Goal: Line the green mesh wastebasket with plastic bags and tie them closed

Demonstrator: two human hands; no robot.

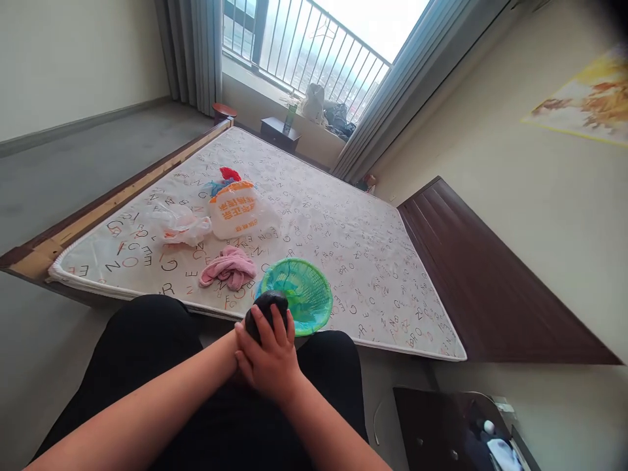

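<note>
A black, rounded, slightly shiny thing (269, 313) is held above my lap, at the near edge of the bed; its exact kind I cannot make out. Over its near side wraps my right hand (269, 353), fingers bent and pressed onto it. My left hand (234, 345) meets it from the left, with its fingers hidden behind my right hand and the black thing. Just beyond is a green plastic basket (321, 294) with bluish-green contents. To its left, a crumpled pink cloth (230, 267) lies on the mattress (358, 261).
Farther back on the mattress are a white plastic bag with orange print (235, 212), a thin clear bag (181, 226) and a red item (229, 173). A dark headboard (481, 275) rises at right. A dark cabinet (432, 425) stands lower right, a nightstand (279, 134) near the window.
</note>
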